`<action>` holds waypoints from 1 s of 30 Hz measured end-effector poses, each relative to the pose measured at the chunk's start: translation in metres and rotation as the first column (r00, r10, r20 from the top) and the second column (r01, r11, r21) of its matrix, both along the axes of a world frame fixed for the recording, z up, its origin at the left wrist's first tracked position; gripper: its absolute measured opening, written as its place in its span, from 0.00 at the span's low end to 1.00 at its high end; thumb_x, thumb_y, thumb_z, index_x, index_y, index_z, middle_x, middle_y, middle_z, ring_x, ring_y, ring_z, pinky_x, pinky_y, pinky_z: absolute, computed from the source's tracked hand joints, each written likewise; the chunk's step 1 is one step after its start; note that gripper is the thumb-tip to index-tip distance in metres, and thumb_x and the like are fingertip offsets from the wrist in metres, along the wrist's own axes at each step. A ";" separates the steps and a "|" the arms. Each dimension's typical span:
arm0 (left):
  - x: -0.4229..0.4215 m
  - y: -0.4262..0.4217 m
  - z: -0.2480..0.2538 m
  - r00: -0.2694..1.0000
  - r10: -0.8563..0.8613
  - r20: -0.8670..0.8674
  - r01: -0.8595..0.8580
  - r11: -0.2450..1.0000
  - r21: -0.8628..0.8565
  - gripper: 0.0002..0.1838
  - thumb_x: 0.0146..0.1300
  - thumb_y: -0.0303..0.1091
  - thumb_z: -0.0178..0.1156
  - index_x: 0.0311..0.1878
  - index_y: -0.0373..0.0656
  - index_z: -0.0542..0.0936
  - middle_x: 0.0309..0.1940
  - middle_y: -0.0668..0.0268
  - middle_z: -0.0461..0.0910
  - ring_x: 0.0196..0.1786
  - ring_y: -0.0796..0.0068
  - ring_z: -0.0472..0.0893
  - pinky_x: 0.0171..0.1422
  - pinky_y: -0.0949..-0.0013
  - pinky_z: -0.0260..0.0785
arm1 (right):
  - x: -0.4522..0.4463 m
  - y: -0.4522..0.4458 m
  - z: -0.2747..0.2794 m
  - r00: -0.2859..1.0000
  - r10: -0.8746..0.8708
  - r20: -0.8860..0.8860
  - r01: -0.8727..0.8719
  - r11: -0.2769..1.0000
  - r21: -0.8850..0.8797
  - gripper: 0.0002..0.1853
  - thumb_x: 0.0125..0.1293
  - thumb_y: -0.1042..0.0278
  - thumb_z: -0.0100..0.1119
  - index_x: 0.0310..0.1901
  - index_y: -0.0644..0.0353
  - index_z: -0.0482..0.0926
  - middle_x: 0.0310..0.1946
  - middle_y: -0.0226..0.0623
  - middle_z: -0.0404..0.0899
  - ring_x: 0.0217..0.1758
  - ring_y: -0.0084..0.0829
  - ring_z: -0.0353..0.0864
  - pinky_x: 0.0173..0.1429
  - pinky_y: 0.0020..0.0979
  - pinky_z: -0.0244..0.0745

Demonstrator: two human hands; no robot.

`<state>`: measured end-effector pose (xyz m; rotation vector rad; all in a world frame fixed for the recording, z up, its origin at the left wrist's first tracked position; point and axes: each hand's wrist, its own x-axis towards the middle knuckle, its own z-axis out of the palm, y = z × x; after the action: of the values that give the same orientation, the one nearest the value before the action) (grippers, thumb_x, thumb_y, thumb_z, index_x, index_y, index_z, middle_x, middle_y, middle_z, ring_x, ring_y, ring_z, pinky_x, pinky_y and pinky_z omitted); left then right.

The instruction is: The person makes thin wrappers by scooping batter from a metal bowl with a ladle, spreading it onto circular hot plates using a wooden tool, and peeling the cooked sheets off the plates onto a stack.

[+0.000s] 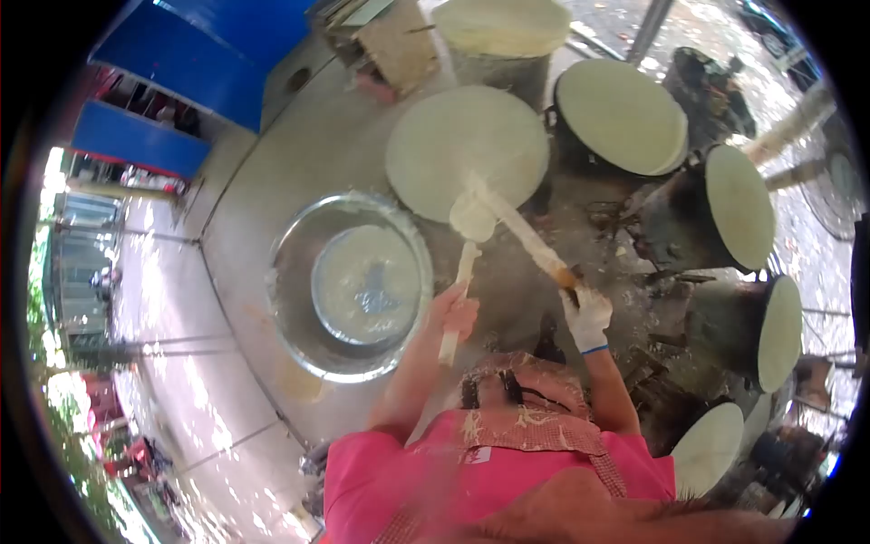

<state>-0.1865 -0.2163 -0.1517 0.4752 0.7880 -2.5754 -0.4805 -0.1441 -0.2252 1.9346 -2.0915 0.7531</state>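
My bare left hand is wrapped round the long handle of a ladle, its round head coated in something pale. My right hand, in a white glove with a blue cuff, grips the darker end of a wooden stick. Pale, wet-looking matter covers most of the stick. Its far end meets the ladle head, over the near edge of a large pot with a flat, pale round top. To the left of my left hand stands a wide metal basin with pale liquid inside.
Several dark pots with pale round tops curve along the right, among them one pot and another pot. Firewood lies near them. Blue panels stand at the upper left, beside the concrete floor.
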 end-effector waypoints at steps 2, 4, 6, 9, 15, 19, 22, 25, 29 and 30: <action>-0.009 0.004 0.015 0.994 -0.096 0.043 0.095 0.995 0.026 0.20 0.70 0.50 0.49 0.26 0.46 0.65 0.14 0.75 0.60 0.11 0.84 0.59 0.12 0.77 0.53 | -0.006 0.017 0.011 0.977 -0.047 0.208 0.006 0.981 0.194 0.13 0.57 0.53 0.63 0.36 0.51 0.80 0.25 0.39 0.79 0.27 0.41 0.80 0.33 0.42 0.73; -0.022 0.011 0.025 0.974 -0.198 0.112 0.197 0.980 0.021 0.25 0.68 0.55 0.49 0.21 0.49 0.62 0.10 0.76 0.58 0.09 0.83 0.57 0.11 0.78 0.51 | -0.015 0.039 0.018 0.919 -0.185 0.349 0.086 0.956 0.280 0.14 0.57 0.52 0.63 0.37 0.52 0.80 0.27 0.41 0.80 0.30 0.45 0.80 0.36 0.44 0.74; -0.040 0.021 0.011 0.956 -0.283 0.084 0.288 0.955 -0.070 0.25 0.69 0.56 0.47 0.21 0.49 0.61 0.10 0.76 0.58 0.09 0.83 0.57 0.12 0.77 0.50 | -0.041 0.062 0.011 0.805 -0.434 0.405 0.296 0.885 0.360 0.16 0.58 0.50 0.62 0.37 0.54 0.80 0.31 0.43 0.81 0.34 0.48 0.80 0.39 0.43 0.75; -0.079 0.040 0.003 0.951 -0.308 0.019 0.299 0.907 -0.295 0.17 0.72 0.48 0.44 0.35 0.44 0.68 0.16 0.74 0.60 0.11 0.84 0.58 0.12 0.77 0.54 | -0.094 0.094 0.018 0.482 -0.641 0.597 0.443 0.767 0.465 0.17 0.59 0.51 0.60 0.38 0.58 0.80 0.31 0.45 0.82 0.35 0.44 0.82 0.40 0.40 0.74; -0.191 0.053 -0.011 0.895 -0.443 0.047 0.444 0.896 -0.015 0.16 0.72 0.35 0.46 0.60 0.44 0.68 0.19 0.71 0.60 0.15 0.84 0.61 0.15 0.78 0.56 | -0.220 0.176 0.006 0.308 -0.670 0.675 0.542 0.707 0.454 0.16 0.58 0.55 0.59 0.37 0.61 0.82 0.20 0.33 0.77 0.21 0.22 0.74 0.26 0.30 0.69; -0.261 0.059 -0.024 0.848 -0.529 -0.011 0.529 0.848 0.022 0.16 0.72 0.33 0.47 0.61 0.42 0.68 0.22 0.71 0.60 0.16 0.85 0.61 0.15 0.79 0.56 | -0.289 0.240 0.002 0.200 -0.848 0.491 0.742 0.458 0.490 0.20 0.58 0.48 0.58 0.39 0.59 0.82 0.34 0.49 0.82 0.39 0.46 0.82 0.43 0.40 0.73; -0.303 0.058 0.003 0.770 -0.585 0.254 0.600 0.800 0.024 0.17 0.72 0.33 0.47 0.61 0.43 0.67 0.22 0.71 0.60 0.15 0.86 0.61 0.15 0.81 0.56 | -0.339 0.267 0.002 0.102 -0.878 0.468 0.792 0.357 0.496 0.21 0.60 0.48 0.54 0.40 0.59 0.81 0.35 0.51 0.81 0.41 0.49 0.81 0.44 0.42 0.72; -0.331 0.042 -0.001 0.767 -0.637 0.077 0.638 0.770 0.002 0.17 0.72 0.33 0.46 0.61 0.43 0.67 0.21 0.71 0.60 0.14 0.87 0.60 0.13 0.81 0.55 | -0.370 0.268 0.009 0.066 -0.933 0.354 0.826 0.250 0.505 0.20 0.61 0.47 0.54 0.39 0.58 0.81 0.33 0.49 0.82 0.40 0.50 0.81 0.43 0.45 0.73; -0.352 0.013 -0.002 0.734 -0.642 0.219 0.645 0.761 0.070 0.16 0.73 0.36 0.44 0.62 0.47 0.68 0.20 0.71 0.59 0.13 0.86 0.58 0.12 0.81 0.53 | -0.361 0.273 0.012 0.235 -0.956 0.173 0.856 0.288 0.429 0.18 0.61 0.49 0.57 0.36 0.57 0.79 0.30 0.46 0.82 0.35 0.48 0.81 0.40 0.45 0.74; -0.357 0.005 -0.001 0.716 -0.658 0.233 0.650 0.750 0.120 0.16 0.73 0.37 0.44 0.61 0.48 0.68 0.19 0.71 0.59 0.13 0.86 0.58 0.11 0.81 0.52 | -0.352 0.280 0.006 0.283 -0.947 0.152 0.847 0.321 0.425 0.17 0.61 0.49 0.57 0.36 0.57 0.79 0.29 0.45 0.82 0.34 0.48 0.81 0.39 0.45 0.74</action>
<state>-0.5431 -0.2112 -0.1524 1.2841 0.6341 -3.0282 -0.8321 0.1364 -0.2189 0.2497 -3.0809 0.5579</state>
